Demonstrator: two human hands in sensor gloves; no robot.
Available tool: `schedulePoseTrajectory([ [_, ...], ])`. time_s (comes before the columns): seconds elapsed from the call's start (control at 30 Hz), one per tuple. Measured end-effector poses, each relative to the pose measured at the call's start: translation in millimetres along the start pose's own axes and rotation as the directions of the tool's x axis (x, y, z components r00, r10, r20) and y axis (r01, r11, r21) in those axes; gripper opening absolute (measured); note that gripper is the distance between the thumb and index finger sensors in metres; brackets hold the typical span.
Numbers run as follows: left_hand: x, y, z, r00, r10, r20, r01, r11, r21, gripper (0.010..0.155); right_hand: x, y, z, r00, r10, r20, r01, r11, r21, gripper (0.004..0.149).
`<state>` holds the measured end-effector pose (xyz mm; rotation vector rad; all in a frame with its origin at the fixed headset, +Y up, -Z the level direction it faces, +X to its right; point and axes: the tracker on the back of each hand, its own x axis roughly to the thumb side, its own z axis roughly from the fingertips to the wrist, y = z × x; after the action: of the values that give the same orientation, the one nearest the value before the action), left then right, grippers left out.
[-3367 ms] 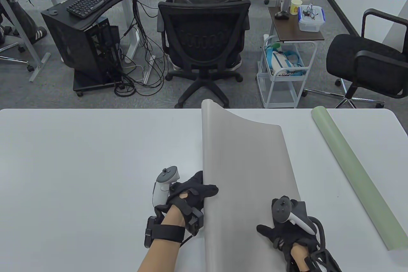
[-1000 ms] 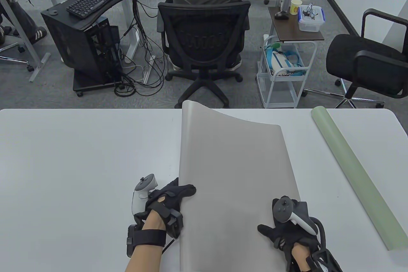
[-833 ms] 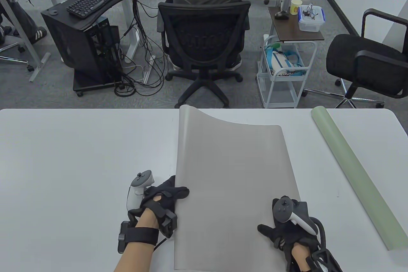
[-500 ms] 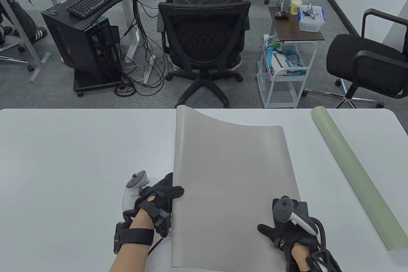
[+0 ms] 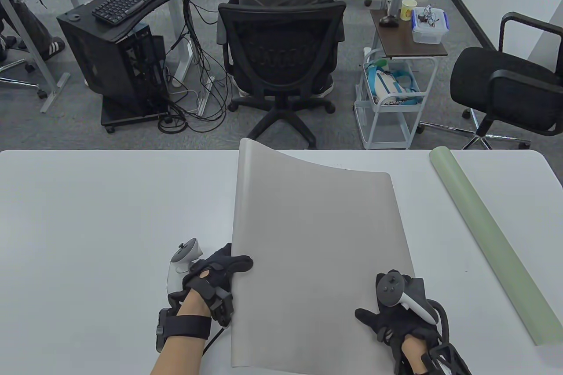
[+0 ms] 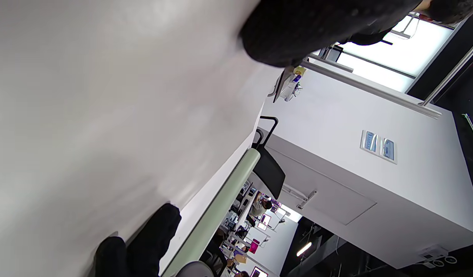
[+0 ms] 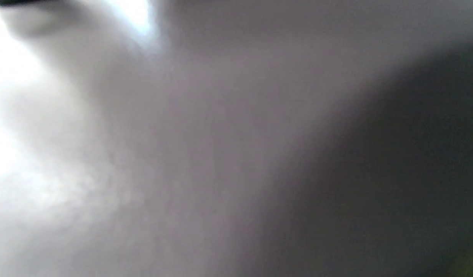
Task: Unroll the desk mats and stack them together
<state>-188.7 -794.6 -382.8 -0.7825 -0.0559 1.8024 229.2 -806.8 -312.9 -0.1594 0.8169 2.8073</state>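
A grey desk mat lies partly unrolled on the white table, its left side lifted and still curled. My left hand grips the mat's raised left edge, thumb on top. My right hand rests flat on the mat's near right corner and presses it down. A rolled pale green mat lies diagonally at the right of the table, apart from both hands. The left wrist view shows the grey mat close up and the green roll beyond it. The right wrist view shows only blurred grey.
Beyond the table's far edge stand a black office chair with a seated person, a white wire trolley and another black chair. Bare table top stretches to the left of the mat.
My left hand has drawn the mat's curled edge steadily to the left, so more of the grey mat lies open. My right hand has stayed in place on the near right corner.
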Motion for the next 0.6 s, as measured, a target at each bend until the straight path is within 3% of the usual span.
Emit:
schedulePoseTrajectory([
  [0.6,2.8,25.2,16.3,0.999,0.031,0.009,-0.032,0.995,0.095,0.083,-2.0,-0.5,-0.6,1.0,-0.016,0.002,0.016,1.0,0.002,0.095],
])
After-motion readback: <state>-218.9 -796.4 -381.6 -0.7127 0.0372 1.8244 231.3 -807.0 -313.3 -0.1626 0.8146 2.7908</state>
